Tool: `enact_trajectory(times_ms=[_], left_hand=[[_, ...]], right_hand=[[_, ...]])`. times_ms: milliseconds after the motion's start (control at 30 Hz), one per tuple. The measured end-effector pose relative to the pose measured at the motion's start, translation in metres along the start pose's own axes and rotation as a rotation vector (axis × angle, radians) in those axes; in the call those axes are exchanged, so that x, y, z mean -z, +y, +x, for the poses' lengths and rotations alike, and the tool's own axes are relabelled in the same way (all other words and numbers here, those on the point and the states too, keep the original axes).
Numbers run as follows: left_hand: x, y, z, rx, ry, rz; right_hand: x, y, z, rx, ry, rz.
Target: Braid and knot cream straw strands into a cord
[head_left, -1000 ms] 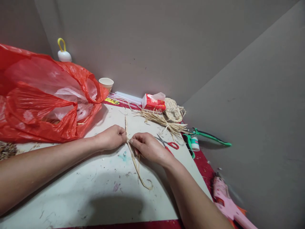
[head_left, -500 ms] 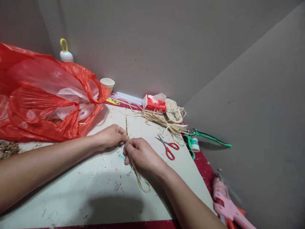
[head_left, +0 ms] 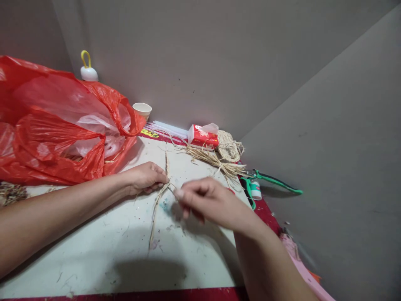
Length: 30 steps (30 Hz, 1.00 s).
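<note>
A thin braid of raffia [head_left: 167, 162] lies on the white board [head_left: 103, 242], its finished length pointing away from me. My left hand [head_left: 149, 177] pinches the braid where the weave ends. Loose strands [head_left: 153, 221] hang from there toward me. To the right, my right hand [head_left: 203, 200], somewhat blurred, is closed with thumb and finger around one strand [head_left: 171, 187] drawn out sideways from the braid. Behind that hand the red scissors [head_left: 231, 190] are almost wholly hidden; only a bit of handle shows.
A red plastic bag [head_left: 62, 142] fills the left, with a paper cup [head_left: 142, 109] behind it. At the back are a tissue pack [head_left: 203, 136], a raffia bundle [head_left: 216, 161] and a coiled cord [head_left: 229, 146]. Green-handled pliers [head_left: 278, 182] and a pink glue gun [head_left: 297, 259] lie right.
My right hand has moved right, away from my left, drawing a strand sideways and covering the scissors. The other loose strands have swung left. My left hand stays at the braid.
</note>
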<state>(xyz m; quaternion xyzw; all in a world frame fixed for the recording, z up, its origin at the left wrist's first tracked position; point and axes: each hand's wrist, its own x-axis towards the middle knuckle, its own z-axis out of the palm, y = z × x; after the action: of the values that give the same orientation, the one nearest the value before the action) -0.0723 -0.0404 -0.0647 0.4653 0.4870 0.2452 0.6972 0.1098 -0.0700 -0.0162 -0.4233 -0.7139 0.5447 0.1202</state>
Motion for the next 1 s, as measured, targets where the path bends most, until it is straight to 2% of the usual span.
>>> enact_trajectory(times_ms=[67,100,233,300,467,600,800,900,1000], left_hand=[[0.001,0.001,0.000,0.002,-0.025,-0.018],[0.001,0.001,0.000,0.001,-0.026,-0.017],[0.001,-0.001,0.001,-0.021,-0.010,0.031],[0.001,-0.003,0.002,-0.032,-0.016,0.044],[0.003,-0.003,0.003,-0.034,-0.050,0.067],[0.003,-0.002,0.004,-0.040,-0.066,0.091],[0.003,0.001,0.001,-0.095,-0.045,0.170],[0.004,0.004,-0.003,-0.087,-0.068,0.226],[0.005,0.009,-0.005,-0.013,-0.121,0.233]], right_hand=[[0.009,0.013,0.013,0.018,0.359,0.103],[0.011,0.020,0.020,-0.007,0.394,0.153],[0.000,0.039,0.040,-0.114,0.101,0.297],[-0.006,0.042,0.043,-0.121,0.037,0.291],[-0.005,0.046,0.043,-0.093,0.040,0.282],[-0.001,0.048,0.045,-0.130,0.009,0.310],[-0.001,0.050,0.049,-0.172,-0.031,0.479],[-0.004,0.049,0.050,-0.166,0.015,0.463],[-0.009,0.047,0.050,-0.182,0.099,0.374]])
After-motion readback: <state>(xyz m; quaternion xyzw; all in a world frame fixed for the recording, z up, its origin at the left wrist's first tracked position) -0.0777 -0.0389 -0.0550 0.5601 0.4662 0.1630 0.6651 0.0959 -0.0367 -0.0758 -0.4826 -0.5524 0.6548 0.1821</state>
